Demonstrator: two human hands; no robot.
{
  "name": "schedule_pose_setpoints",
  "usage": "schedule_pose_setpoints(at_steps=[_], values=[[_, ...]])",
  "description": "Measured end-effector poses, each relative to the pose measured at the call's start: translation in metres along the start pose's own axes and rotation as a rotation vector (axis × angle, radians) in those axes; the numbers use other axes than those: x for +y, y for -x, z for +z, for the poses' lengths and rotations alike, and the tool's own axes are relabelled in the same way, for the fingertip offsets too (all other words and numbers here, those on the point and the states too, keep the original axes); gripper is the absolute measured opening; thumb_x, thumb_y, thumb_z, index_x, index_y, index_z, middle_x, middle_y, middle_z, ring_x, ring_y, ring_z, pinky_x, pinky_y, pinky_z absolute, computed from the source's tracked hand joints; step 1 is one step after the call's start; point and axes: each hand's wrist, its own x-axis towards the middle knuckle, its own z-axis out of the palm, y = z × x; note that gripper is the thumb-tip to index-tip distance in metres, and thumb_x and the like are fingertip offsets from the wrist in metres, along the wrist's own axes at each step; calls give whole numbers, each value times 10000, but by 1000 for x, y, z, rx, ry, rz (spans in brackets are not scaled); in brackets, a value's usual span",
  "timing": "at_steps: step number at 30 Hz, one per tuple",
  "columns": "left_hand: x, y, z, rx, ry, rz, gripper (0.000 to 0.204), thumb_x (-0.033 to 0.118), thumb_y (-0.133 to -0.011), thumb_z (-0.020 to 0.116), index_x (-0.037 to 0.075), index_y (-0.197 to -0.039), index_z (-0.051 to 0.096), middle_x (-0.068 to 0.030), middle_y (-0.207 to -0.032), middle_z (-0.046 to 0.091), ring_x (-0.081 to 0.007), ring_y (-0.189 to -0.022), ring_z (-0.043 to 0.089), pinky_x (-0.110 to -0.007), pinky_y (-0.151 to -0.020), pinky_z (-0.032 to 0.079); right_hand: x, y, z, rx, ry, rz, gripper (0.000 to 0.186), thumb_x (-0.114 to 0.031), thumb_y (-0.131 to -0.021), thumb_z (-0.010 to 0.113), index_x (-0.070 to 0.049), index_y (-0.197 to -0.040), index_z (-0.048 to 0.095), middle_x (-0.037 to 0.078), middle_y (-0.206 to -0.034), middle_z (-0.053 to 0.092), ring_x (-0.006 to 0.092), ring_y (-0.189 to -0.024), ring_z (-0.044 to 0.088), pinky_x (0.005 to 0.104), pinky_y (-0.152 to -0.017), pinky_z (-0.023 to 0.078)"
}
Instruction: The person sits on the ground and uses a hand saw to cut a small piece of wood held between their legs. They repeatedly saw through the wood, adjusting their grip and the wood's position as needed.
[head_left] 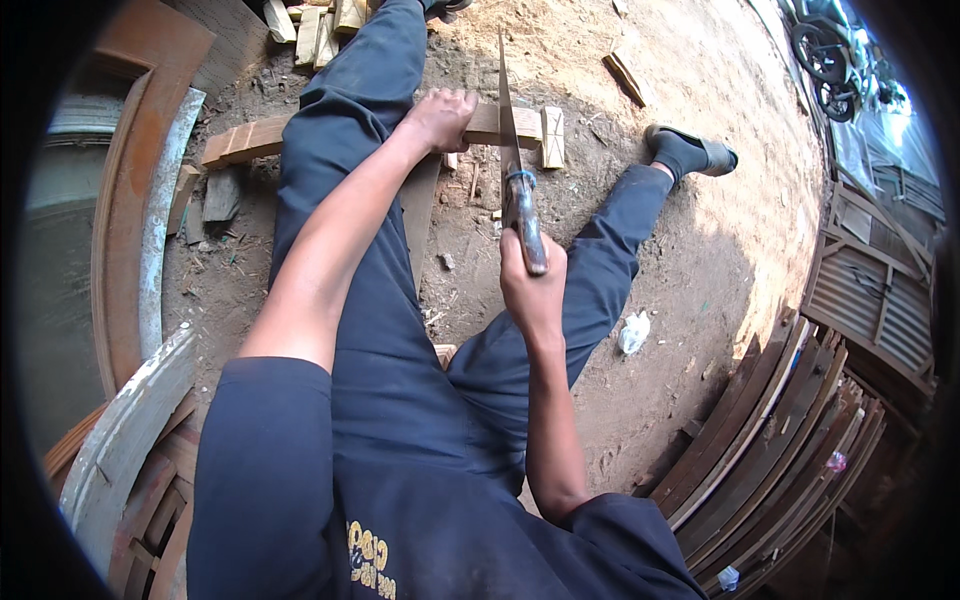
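Note:
A pale wooden plank [243,138] lies crosswise at my left leg. My left hand [440,122] has its fingers curled over the plank, gripping it. My right hand [533,290] is closed on the handle of a handsaw [508,110], whose long blade points away from me and crosses the plank near its right part. A short pale block [553,138] is at the plank's right end. A darker board [418,225] runs beneath the plank, partly hidden by my left leg.
Old wooden frames [130,250] lean at the left. Wood offcuts [315,30] lie at the top. My sandalled foot [715,155] rests on the dirt ground. Stacked boards [760,430] and a corrugated panel [900,310] are at the right, with motorbikes [830,60] beyond. A white crumpled bag [633,333] lies nearby.

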Motion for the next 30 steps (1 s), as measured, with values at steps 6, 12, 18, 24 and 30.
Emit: schedule_pose_setpoints(at_steps=[6,12,18,24,30], values=[[9,-15,10,-56,-57,-7,515,200,-664,757,-37,-1032,486,-203,-998,609,-347,-949,617,-447,-850,483,-6,80,-29,39,-60,95,170,-47,-846,561,17,-691,532,7,-551,471,47,-521,418,263,-469,346],[-5,-3,8,25,-45,-10,448,186,-657,742,-25,-973,504,-201,-971,613,-355,-914,618,-426,-825,492,1,-3,-1,16,-93,50,218,-70,-853,549,9,-660,487,13,-534,444,64,-493,388,287,-455,326],[6,-7,16,117,-151,37,401,169,-657,713,-19,-949,513,-184,-903,608,-331,-849,622,-409,-768,497,3,70,-19,31,-120,68,135,-30,-849,552,13,-722,545,4,-566,467,44,-541,430,251,-484,355],[-1,2,32,129,-205,36,399,256,-701,698,7,-963,530,-166,-919,597,-325,-867,615,-421,-785,483,2,-1,6,38,-24,7,201,-66,-848,543,11,-667,500,41,-533,456,75,-490,407,301,-461,346],[1,-2,18,37,-170,-24,404,283,-735,687,18,-985,512,-155,-943,600,-349,-886,609,-428,-829,460,10,77,-15,24,-21,50,149,-58,-829,568,25,-707,547,39,-531,481,61,-499,445,280,-464,370]])
